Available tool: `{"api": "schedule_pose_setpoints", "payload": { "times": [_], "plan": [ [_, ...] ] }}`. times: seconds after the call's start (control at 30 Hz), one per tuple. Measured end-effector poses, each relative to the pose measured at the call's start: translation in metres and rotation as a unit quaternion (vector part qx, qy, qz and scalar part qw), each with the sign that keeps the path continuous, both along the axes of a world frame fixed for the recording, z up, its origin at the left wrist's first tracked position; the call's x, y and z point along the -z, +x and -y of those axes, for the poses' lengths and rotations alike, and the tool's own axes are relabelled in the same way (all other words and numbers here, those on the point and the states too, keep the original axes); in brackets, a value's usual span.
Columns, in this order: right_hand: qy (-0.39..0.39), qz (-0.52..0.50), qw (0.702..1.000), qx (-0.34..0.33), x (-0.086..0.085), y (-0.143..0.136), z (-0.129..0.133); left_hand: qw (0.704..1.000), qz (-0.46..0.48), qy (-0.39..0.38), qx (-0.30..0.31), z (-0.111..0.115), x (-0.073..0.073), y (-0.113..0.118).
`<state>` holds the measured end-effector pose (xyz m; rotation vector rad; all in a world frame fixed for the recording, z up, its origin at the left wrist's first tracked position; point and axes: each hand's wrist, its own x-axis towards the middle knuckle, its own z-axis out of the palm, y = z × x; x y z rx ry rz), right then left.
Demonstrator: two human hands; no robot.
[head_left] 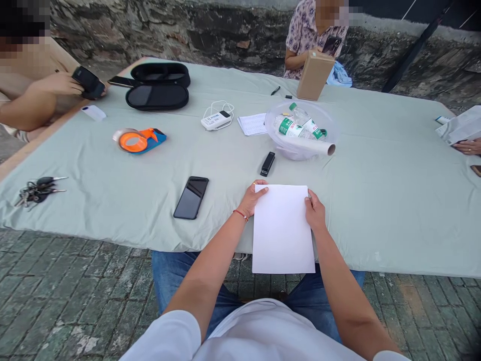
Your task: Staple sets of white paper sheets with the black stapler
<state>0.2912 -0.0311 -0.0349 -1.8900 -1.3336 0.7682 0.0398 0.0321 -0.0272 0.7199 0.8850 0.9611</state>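
Between my two hands is a white sheet of paper (pixel 283 230), possibly a thin stack, its near end hanging past the table's front edge. My left hand (pixel 256 196) pinches its far left corner, thumb on top. My right hand (pixel 314 209) grips the right edge near the far corner, with the fingers partly hidden. Just beyond the paper lies a black stapler (pixel 267 164). A dark smartphone (pixel 191 197) rests on the cloth to the left of my left hand.
On the cloth-covered table (pixel 221 160) are a tape dispenser (pixel 139 140), keys (pixel 37 191), a black case (pixel 157 95), a white device with a cable (pixel 216 120), papers (pixel 251 124), a bowl of bottles (pixel 276 138), a roll (pixel 308 146) and a cardboard box (pixel 314 75). Other people sit around it.
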Motion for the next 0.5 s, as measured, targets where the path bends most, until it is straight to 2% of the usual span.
{"api": "schedule_pose_setpoints", "payload": {
  "times": [0.5],
  "plan": [
    [0.024, -0.029, 0.999, 0.002, -0.0004, -0.0004, 0.0021, 1.0, -0.02, -0.01, -0.01, 0.0013, -0.0041, 0.0013]
  ]
}}
